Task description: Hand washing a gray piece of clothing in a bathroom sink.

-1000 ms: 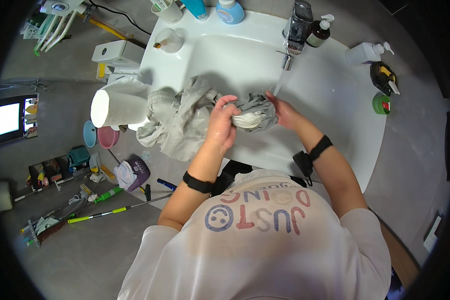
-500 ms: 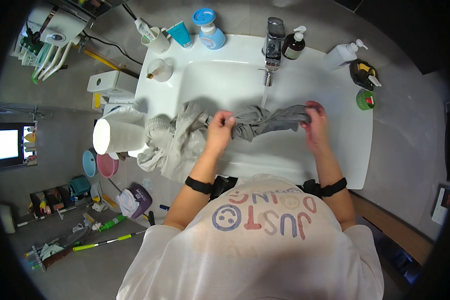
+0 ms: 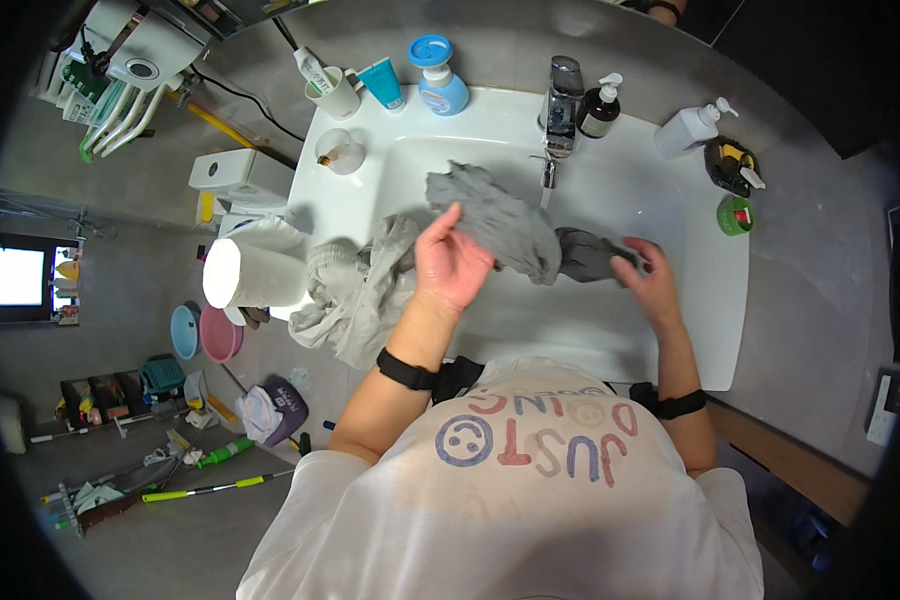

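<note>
White washbasin (image 3: 715, 310): pale garment (image 3: 355, 300) on left side; mug (image 3: 341, 101), teal tube (image 3: 382, 84), blue bottle (image 3: 443, 94), dark bottle (image 3: 597, 113) along back.

At six o'clock, the lower edge crops the printed white fabric T-shirt (image 3: 530, 520); the crumpled grey cloth (image 3: 505, 225) hides part of the glossy white sink (image 3: 695, 310).

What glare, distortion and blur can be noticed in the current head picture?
Head view: the bright window at the left is washed out to white; head view: the sink shows bowed outer edges, and the picture's corners fall to black; head view: the grey cloth looks slightly soft, perhaps from motion.
</note>
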Motion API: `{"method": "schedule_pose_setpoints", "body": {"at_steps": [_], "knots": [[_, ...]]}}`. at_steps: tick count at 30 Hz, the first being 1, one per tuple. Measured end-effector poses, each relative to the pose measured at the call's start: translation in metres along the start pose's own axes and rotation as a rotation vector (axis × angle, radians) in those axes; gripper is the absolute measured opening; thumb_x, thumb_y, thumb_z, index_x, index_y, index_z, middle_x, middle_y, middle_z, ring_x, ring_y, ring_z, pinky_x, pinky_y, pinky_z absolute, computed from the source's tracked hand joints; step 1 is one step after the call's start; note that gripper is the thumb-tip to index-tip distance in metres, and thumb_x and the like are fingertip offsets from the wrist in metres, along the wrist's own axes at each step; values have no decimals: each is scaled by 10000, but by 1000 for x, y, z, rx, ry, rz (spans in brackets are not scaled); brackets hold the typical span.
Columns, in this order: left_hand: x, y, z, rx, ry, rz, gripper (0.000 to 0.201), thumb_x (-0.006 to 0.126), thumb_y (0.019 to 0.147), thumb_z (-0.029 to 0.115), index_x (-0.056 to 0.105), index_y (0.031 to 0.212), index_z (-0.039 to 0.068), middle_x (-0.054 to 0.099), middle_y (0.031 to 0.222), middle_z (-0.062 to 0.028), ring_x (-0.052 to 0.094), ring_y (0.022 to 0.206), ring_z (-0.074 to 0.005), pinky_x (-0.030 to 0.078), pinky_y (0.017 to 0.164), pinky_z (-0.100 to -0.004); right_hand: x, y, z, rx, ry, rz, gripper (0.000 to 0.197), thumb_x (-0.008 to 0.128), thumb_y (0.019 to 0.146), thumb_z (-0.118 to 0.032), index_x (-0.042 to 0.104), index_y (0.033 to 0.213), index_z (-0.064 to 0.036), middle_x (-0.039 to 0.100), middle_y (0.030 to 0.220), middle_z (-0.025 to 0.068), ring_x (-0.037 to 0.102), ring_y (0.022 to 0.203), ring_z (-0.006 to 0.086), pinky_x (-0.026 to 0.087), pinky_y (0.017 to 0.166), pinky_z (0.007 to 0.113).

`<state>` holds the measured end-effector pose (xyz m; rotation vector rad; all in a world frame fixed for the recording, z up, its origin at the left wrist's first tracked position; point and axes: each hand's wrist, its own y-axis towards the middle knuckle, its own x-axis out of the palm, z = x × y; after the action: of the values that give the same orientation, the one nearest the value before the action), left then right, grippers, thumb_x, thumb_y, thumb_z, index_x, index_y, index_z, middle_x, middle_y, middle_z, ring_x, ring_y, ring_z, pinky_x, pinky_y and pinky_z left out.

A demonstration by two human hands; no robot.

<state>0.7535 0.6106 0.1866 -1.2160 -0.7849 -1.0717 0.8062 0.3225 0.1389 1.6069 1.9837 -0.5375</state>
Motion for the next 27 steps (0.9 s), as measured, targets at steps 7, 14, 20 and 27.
{"method": "schedule_pose_setpoints", "body": {"at_steps": [7, 14, 20, 27], "knots": [[1, 5, -7, 119, 468, 43, 222, 607, 833, 29, 530, 1029, 99, 584, 1017, -18, 570, 907, -138, 464, 783, -291, 36, 4, -53, 108, 424, -336, 195, 599, 896, -201, 604, 997, -35, 604, 912, 18, 542, 814, 90, 447, 723, 245], [4, -7, 28, 415, 880, 93, 212, 635, 827, 1, 535, 1002, 66, 577, 894, 26, 524, 807, -55, 428, 694, -199, -10, 10, -62, 144, 987, 245, 184, 540, 940, -190, 607, 970, -22, 572, 888, -23, 492, 819, 44, 402, 761, 202], [-14, -12, 47, 583, 986, 138, 177, 652, 824, 2, 504, 864, 91, 551, 761, 39, 512, 725, -47, 421, 664, -188, -51, 15, -77, -12, 955, 458, 160, 556, 919, -127, 609, 1016, -10, 587, 930, 8, 525, 892, 70, 412, 819, 213], [-30, -14, 60, 782, 1119, 426, 143, 589, 805, -22, 487, 857, 63, 528, 746, 22, 474, 655, -45, 387, 571, -190, -95, 2, -73, -105, 1023, 381, 192, 517, 943, -135, 570, 1083, -14, 612, 991, 45, 574, 904, 103, 451, 807, 238]]}}
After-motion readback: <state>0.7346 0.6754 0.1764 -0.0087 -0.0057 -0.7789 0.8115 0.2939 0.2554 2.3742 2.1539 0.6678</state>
